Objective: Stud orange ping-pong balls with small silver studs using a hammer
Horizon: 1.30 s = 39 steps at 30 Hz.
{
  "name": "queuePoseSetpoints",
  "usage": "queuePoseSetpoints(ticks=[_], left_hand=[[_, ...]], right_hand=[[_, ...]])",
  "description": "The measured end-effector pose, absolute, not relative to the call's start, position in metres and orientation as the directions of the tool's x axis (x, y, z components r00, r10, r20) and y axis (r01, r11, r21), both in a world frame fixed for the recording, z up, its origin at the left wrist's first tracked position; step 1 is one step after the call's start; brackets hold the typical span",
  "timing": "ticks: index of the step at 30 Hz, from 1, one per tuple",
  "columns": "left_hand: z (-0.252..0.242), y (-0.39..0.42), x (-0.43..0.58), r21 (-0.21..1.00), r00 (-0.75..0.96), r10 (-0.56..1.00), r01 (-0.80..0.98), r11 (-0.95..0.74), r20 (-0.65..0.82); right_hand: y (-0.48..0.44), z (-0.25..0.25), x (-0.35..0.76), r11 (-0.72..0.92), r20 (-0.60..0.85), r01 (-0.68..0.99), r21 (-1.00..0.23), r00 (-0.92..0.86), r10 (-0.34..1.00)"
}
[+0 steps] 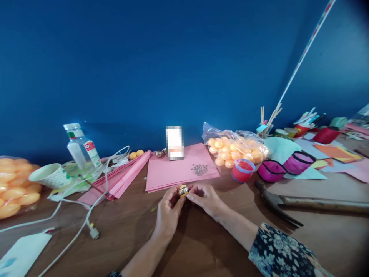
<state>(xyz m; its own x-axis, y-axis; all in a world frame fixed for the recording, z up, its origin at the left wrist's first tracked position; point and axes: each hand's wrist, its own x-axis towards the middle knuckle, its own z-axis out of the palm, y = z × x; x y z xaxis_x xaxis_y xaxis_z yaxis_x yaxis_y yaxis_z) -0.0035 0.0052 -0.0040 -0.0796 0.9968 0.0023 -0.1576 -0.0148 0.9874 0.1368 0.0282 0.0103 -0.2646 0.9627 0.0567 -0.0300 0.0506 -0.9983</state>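
Note:
Near the table's front middle, a small orange ball partly covered with shiny silvery pieces is held between both hands. My left hand grips it from the left with thumb and fingers. From the right, my right hand has its thumb and fingertips pinched at the ball's side; whether a small piece is between them is too small to tell. Just beyond the hands lie pink sheets with a scatter of small shiny discs on them. A pixelated upright object stands at the back of the sheets.
A bag of orange balls, a red cup and a hammer are to the right. Leftward are white cables, a clear bottle, a paper cup and another bag of orange balls.

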Motion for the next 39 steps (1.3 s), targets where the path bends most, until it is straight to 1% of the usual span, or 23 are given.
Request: queuePoseSetpoints(ticks=[12, 18, 22, 28, 32, 35, 39], left_hand=[[-0.0001, 0.005, -0.0022, 0.992, -0.096, 0.995, -0.122, -0.031, 0.02], [-0.0012, 0.0053, -0.0028, 0.99, -0.078, 0.997, -0.135, -0.029, 0.019], [-0.0023, 0.0059, -0.0034, 0.99, -0.09, 0.996, -0.137, -0.034, 0.022], [-0.0005, 0.0047, -0.0029, 0.992, -0.087, 0.996, -0.124, -0.031, 0.02], [0.0022, 0.0037, -0.0023, 0.989, -0.099, 0.995, -0.147, -0.011, -0.004], [0.0044, 0.003, -0.0018, 0.984, -0.09, 0.995, -0.176, 0.03, -0.047], [0.0056, 0.002, -0.0017, 0.968, -0.071, 0.995, -0.246, 0.046, -0.066]], right_hand=[[0.0265, 0.0134, 0.1345, 0.034, 0.047, -0.059, -0.998, -0.242, 0.969], [0.0275, 0.0128, 0.1334, 0.029, 0.04, -0.049, -0.998, -0.239, 0.97], [0.0276, 0.013, 0.1329, 0.025, 0.027, -0.015, -1.0, -0.222, 0.975], [0.0269, 0.0119, 0.1314, 0.042, 0.046, -0.026, -0.999, -0.209, 0.977], [0.0276, 0.0116, 0.1325, 0.01, 0.014, -0.022, -1.0, -0.21, 0.978], [0.028, 0.0118, 0.1348, -0.035, -0.021, -0.051, -0.998, -0.243, 0.97], [0.0276, 0.0123, 0.136, -0.057, -0.034, -0.084, -0.995, -0.253, 0.967]])
